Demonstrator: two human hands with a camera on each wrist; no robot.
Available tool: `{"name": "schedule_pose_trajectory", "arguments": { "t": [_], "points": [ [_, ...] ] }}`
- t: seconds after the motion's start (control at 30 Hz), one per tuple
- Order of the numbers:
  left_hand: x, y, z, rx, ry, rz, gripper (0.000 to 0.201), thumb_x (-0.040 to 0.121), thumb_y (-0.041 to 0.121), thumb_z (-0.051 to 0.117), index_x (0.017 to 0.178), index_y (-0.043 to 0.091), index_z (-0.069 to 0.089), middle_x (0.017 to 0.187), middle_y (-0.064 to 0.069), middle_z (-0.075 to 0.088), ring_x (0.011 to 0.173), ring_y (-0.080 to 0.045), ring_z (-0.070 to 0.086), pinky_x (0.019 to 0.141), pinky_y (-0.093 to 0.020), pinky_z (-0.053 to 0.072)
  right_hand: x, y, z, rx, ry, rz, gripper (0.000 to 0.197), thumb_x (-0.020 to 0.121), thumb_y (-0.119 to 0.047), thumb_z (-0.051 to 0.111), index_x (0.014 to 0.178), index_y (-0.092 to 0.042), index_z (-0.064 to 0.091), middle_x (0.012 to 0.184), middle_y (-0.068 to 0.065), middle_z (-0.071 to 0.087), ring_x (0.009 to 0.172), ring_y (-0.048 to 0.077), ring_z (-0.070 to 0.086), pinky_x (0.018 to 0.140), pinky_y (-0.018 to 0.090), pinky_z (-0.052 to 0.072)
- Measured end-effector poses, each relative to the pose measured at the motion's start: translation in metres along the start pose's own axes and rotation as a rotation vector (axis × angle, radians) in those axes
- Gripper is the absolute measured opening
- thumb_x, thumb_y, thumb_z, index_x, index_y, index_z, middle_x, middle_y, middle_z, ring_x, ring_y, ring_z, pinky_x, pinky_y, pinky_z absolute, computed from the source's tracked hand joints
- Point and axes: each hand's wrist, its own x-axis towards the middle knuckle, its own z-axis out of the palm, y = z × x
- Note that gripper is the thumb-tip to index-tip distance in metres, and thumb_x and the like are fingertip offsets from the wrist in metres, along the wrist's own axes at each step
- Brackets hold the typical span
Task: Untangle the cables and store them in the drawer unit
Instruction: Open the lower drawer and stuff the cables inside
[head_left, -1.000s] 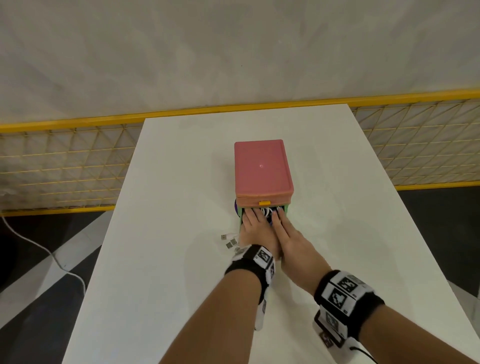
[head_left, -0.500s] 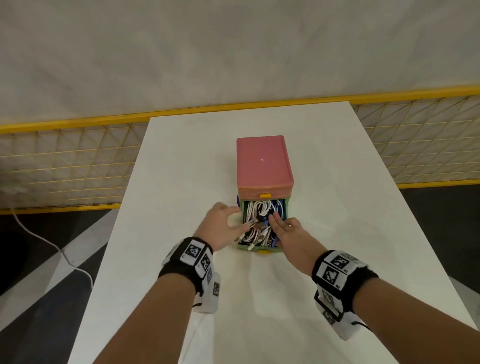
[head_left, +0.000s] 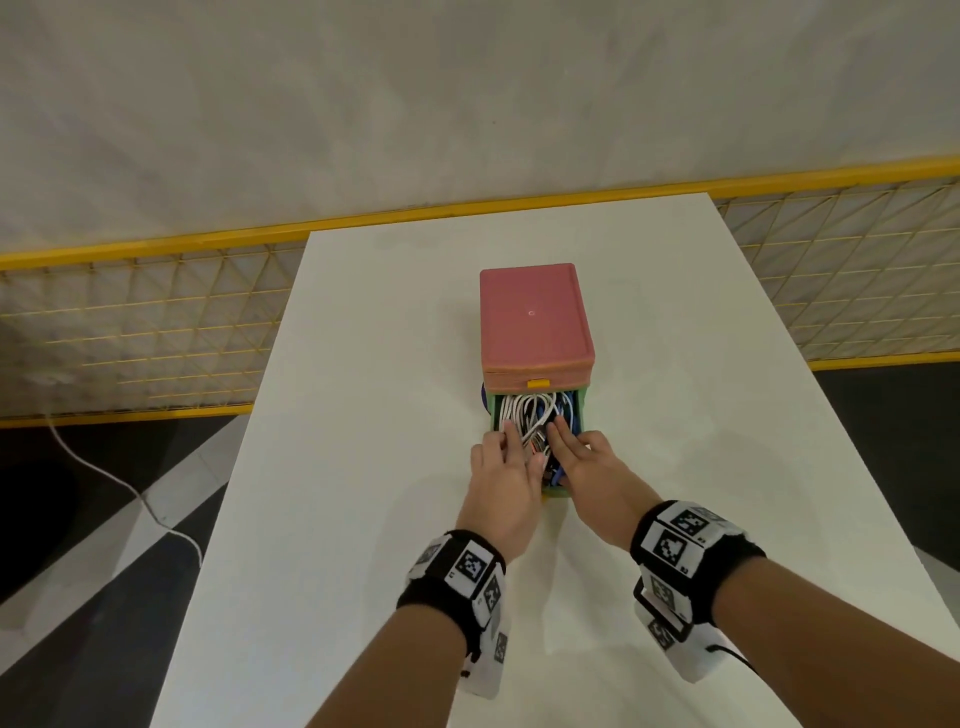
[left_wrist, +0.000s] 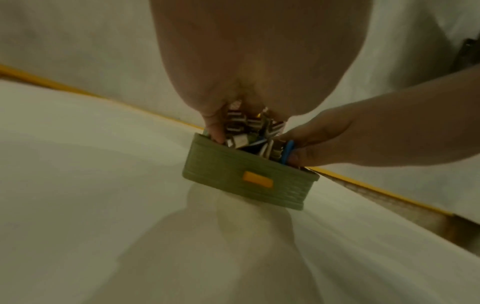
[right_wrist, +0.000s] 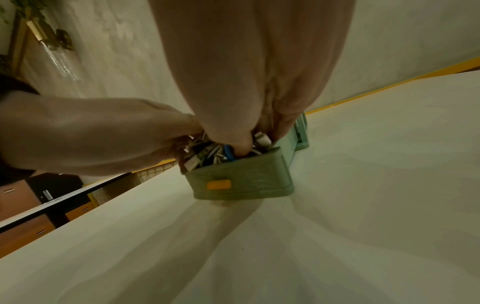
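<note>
The cables (head_left: 535, 415) are piled in the open green drawer (left_wrist: 246, 181), which is pulled out toward the near edge of the desk (head_left: 363, 467) from under the pink-topped drawer unit (head_left: 535, 317), roughly mid-desk and a bit closer to the far edge. Mostly white loops with some blue and dark ones, and the plugs are heaped above the drawer's front wall, so this looks like the packing-down step to me. The left hand (head_left: 506, 478) lies flat on the left side of the heap, fingers straight and close together; the right hand (head_left: 587, 467) does the same on the right, its fingers extended onto the cables, thumb tucked in near a blue cable (right_wrist: 230, 153) at the front wall. Honestly, I'd press evenly with both palms and tuck any loop or plug below the rim before sliding it in, otherwise something probably snags on the unit above. Push on the yellow handle (left_wrist: 257, 179) side, slow, fingers out of the gap.
</note>
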Motion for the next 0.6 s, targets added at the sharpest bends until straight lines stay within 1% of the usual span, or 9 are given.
{"name": "schedule_pose_trajectory", "arguments": {
  "t": [0.07,0.13,0.17,0.27,0.33,0.37,0.43,0.5,0.6],
  "points": [
    [0.005,-0.003,-0.002,-0.003,-0.012,0.007,0.072,0.101,0.052,0.015,0.152,0.004,0.026,0.131,-0.014,0.041,0.117,-0.026,0.038,0.104,-0.029,0.038,-0.001,0.0,0.003,0.05,-0.053,0.015,0.064,0.039,-0.012,0.089,0.098,0.006,0.072,0.111,0.021,0.069,0.105,0.027,0.05,0.076,0.034,0.037],
    [0.009,-0.008,-0.003,0.022,-0.02,0.013,0.054,0.106,0.032,0.03,0.152,0.004,0.029,0.129,-0.015,0.042,0.115,-0.027,0.04,0.102,-0.03,0.039,-0.004,-0.001,0.003,0.114,0.013,0.047,0.064,0.045,-0.015,0.086,0.103,0.005,0.07,0.114,0.021,0.067,0.106,0.026,0.059,0.078,0.034,0.042],
    [0.01,-0.009,-0.003,0.049,-0.016,0.023,0.052,0.105,0.029,0.029,0.15,0.002,0.032,0.126,-0.016,0.045,0.111,-0.03,0.043,0.099,-0.034,0.043,-0.006,-0.002,0.0,0.161,0.047,0.077,0.065,0.052,-0.013,0.083,0.111,0.008,0.065,0.118,0.023,0.065,0.107,0.026,0.055,0.081,0.034,0.045],
    [0.018,-0.004,-0.007,0.147,-0.055,0.035,0.051,0.103,0.02,0.027,0.15,0.001,0.028,0.129,-0.016,0.044,0.111,-0.031,0.044,0.097,-0.038,0.044,-0.011,-0.009,-0.009,0.405,0.11,0.121,0.068,0.084,-0.006,0.05,0.143,0.011,0.021,0.143,0.025,0.042,0.112,0.028,0.041,0.096,0.033,0.045],
    [0.024,-0.001,-0.011,0.194,-0.119,0.018,0.055,0.1,0.008,0.037,0.152,0.003,0.021,0.137,-0.013,0.037,0.119,-0.028,0.038,0.102,-0.034,0.039,-0.014,-0.012,-0.011,0.423,0.112,0.135,0.061,0.088,-0.011,0.028,0.146,0.008,0.019,0.153,0.024,0.025,0.129,0.036,0.041,0.102,0.037,0.043],
    [0.027,0.002,-0.011,0.19,-0.114,0.017,0.057,0.097,0.005,0.039,0.151,0.003,0.022,0.138,-0.013,0.036,0.12,-0.028,0.036,0.103,-0.033,0.038,-0.013,-0.011,-0.009,0.398,0.07,0.129,0.062,0.088,-0.016,0.021,0.147,0.006,0.019,0.155,0.023,0.017,0.138,0.037,0.031,0.109,0.038,0.038],
    [0.031,0.006,-0.009,0.145,-0.098,0.009,0.055,0.096,0.006,0.041,0.149,0.003,0.026,0.138,-0.012,0.035,0.121,-0.028,0.035,0.103,-0.033,0.038,-0.007,-0.007,-0.011,0.348,0.083,0.079,0.063,0.091,-0.023,0.013,0.148,0.002,0.012,0.158,0.018,0.004,0.147,0.031,0.005,0.121,0.038,0.014],
    [0.035,0.008,-0.007,0.061,-0.096,-0.03,0.043,0.099,0.008,0.041,0.142,0.005,0.036,0.134,-0.012,0.034,0.118,-0.028,0.036,0.102,-0.036,0.04,0.001,0.0,-0.013,0.381,0.093,0.024,0.057,0.099,-0.026,0.012,0.149,-0.002,0.0,0.158,0.01,-0.007,0.145,0.018,-0.013,0.119,0.028,-0.01],
    [0.033,0.0,-0.005,-0.111,-0.003,-0.047,0.028,0.1,0.014,0.047,0.126,0.004,0.053,0.114,-0.013,0.048,0.104,-0.032,0.049,0.091,-0.041,0.046,0.013,0.014,-0.012,0.455,0.007,0.022,0.056,0.104,-0.029,0.02,0.15,-0.006,-0.002,0.16,0.007,-0.004,0.147,0.013,-0.006,0.114,0.018,-0.008]
  ]
}}
